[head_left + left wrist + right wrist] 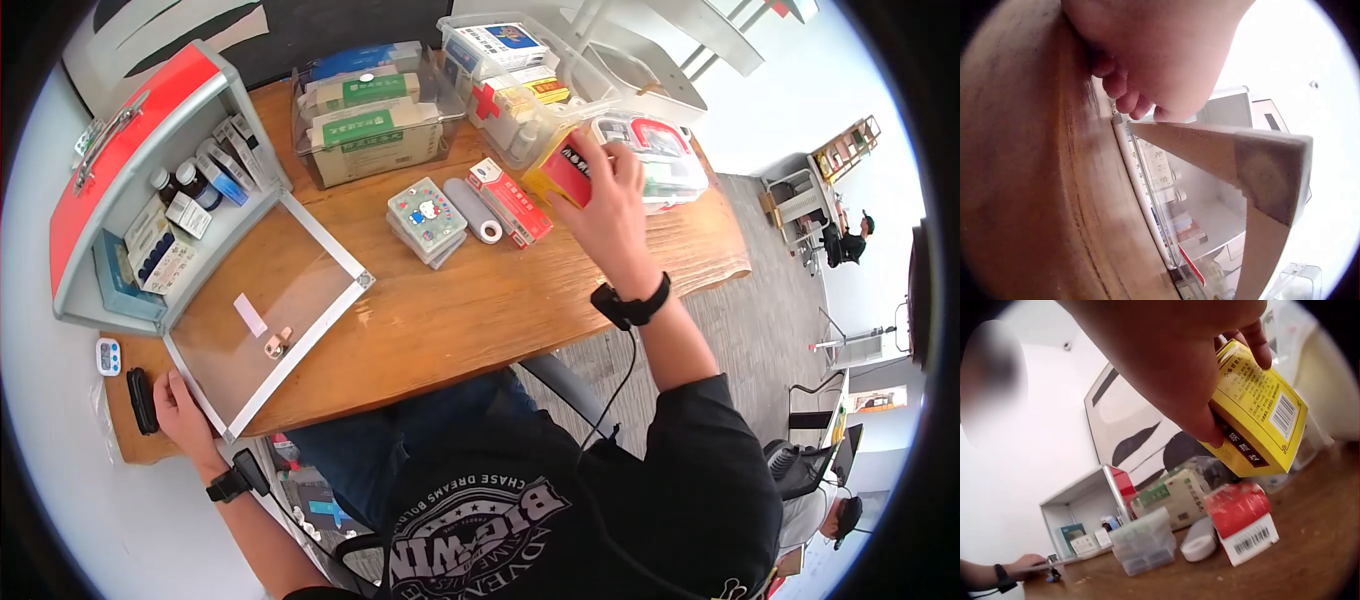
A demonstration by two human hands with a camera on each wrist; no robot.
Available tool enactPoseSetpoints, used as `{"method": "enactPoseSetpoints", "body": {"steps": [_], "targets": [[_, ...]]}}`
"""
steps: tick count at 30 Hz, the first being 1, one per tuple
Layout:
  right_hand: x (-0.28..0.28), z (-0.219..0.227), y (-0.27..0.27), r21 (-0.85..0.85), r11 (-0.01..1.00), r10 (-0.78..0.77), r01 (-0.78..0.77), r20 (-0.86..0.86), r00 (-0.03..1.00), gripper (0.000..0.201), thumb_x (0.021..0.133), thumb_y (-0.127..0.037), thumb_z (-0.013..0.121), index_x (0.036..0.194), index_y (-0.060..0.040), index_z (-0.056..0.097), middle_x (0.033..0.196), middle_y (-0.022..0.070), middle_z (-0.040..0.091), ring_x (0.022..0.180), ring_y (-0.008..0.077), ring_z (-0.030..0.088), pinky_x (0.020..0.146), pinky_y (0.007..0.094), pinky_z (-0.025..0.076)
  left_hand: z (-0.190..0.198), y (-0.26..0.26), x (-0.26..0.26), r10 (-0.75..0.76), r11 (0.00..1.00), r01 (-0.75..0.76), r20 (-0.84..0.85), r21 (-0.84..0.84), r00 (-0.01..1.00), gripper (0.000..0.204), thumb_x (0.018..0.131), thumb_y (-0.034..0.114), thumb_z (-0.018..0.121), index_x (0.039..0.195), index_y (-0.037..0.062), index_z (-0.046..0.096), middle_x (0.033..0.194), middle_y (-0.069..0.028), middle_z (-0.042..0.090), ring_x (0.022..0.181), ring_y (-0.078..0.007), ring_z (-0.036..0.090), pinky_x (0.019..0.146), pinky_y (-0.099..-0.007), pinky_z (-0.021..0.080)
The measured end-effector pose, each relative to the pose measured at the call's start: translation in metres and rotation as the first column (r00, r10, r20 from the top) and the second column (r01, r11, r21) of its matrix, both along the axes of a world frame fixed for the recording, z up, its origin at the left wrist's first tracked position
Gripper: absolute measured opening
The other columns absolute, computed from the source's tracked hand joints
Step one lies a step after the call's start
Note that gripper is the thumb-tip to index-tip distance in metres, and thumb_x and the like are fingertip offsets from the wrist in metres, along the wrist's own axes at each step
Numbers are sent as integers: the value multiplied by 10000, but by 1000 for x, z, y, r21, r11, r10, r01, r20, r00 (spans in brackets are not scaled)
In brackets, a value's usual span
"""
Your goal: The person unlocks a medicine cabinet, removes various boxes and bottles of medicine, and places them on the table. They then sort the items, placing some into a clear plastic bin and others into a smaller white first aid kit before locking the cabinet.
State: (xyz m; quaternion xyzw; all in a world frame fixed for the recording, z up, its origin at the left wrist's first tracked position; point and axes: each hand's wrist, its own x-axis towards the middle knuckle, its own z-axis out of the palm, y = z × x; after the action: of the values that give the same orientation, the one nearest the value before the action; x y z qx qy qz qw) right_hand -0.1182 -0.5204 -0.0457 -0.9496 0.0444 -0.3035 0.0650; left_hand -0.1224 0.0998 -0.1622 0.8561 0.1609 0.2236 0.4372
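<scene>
My right hand (605, 190) holds a yellow and red medicine box (562, 172) above the table's far right, next to clear plastic bins. In the right wrist view its fingers (1259, 344) and thumb pinch that yellow box (1263, 419), barcode side showing. My left hand (180, 400) is at the near left, its fingers curled on the metal frame of the cabinet's glass door (262, 318), which lies open and flat on the table. The left wrist view shows those fingers (1124, 94) against the door frame (1260, 169).
A grey cabinet with a red top (140, 150) holds bottles and boxes. On the wooden table (480, 310) lie a pill organiser (427, 218), a tape roll (475, 212), a red-and-white box (510, 200), bins of medicine boxes (368, 115), a timer (108, 356) and a black object (141, 400).
</scene>
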Motion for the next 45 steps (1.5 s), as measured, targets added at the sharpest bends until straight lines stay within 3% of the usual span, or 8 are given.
{"method": "enactPoseSetpoints", "body": {"steps": [6,9,12,14,18,25,28,45], "targets": [[25,-38,-16,-68,993,-103,99,-60,993,688,936,-390,769,1503,-89,524,1372,259,587,1253,461,549,1077,545,472,2,-12,-4,29,994,-33,42,102,999,229,1073,167,620,1151,-30,707,1044,-75,725,935,-144,649,863,-299,530],[21,7,1,-54,998,-40,26,-268,963,644,962,-321,748,1500,-39,533,1343,263,617,1248,442,570,1057,521,478,-2,-5,-3,53,992,-59,57,110,997,182,1023,137,666,1093,-18,728,964,-46,719,883,-130,644,820,-299,534],[16,66,66,-60,976,200,-208,-123,972,648,927,-235,772,1497,-39,536,1325,228,636,1252,427,581,1073,509,473,13,-24,-3,61,997,-65,92,34,994,193,1029,162,677,1068,-22,719,908,-57,709,828,-106,636,776,-279,530],[16,88,112,131,782,620,-610,-272,736,643,921,-210,783,1490,-37,539,1373,220,628,1282,422,579,1093,472,478,19,-33,-2,46,998,-44,46,-50,998,192,1032,168,676,1045,-21,710,881,-45,705,785,-93,627,729,-276,526],[73,58,209,277,421,906,-864,-166,388,586,934,-237,758,1444,-21,566,1282,231,649,1220,414,612,1046,482,514,20,-35,-2,51,998,-50,34,-29,998,192,1034,168,672,1026,-21,703,865,-36,703,758,-86,618,696,-275,518],[217,1,395,-68,323,933,-944,-146,329,677,822,-329,807,1381,-6,599,1278,193,666,1230,362,627,1054,457,523,18,-36,-2,60,998,-61,57,16,997,195,1025,172,674,995,-19,704,823,-74,707,723,-130,645,687,-307,533],[246,1,438,-218,404,810,-889,-367,458,959,747,-436,844,1529,-3,495,1455,202,589,1367,359,562,1120,459,482,24,-40,-2,71,997,-73,54,23,996,184,1013,161,688,990,-20,710,820,-74,715,725,-128,663,689,-302,545],[264,10,479,-141,418,637,-897,-658,401,1284,585,-489,861,1695,-185,291,1558,244,490,1420,446,505,1132,513,482,21,-42,-5,86,996,-87,88,10,992,148,983,128,710,984,-18,732,823,-72,730,714,-123,669,691,-284,551]]}}
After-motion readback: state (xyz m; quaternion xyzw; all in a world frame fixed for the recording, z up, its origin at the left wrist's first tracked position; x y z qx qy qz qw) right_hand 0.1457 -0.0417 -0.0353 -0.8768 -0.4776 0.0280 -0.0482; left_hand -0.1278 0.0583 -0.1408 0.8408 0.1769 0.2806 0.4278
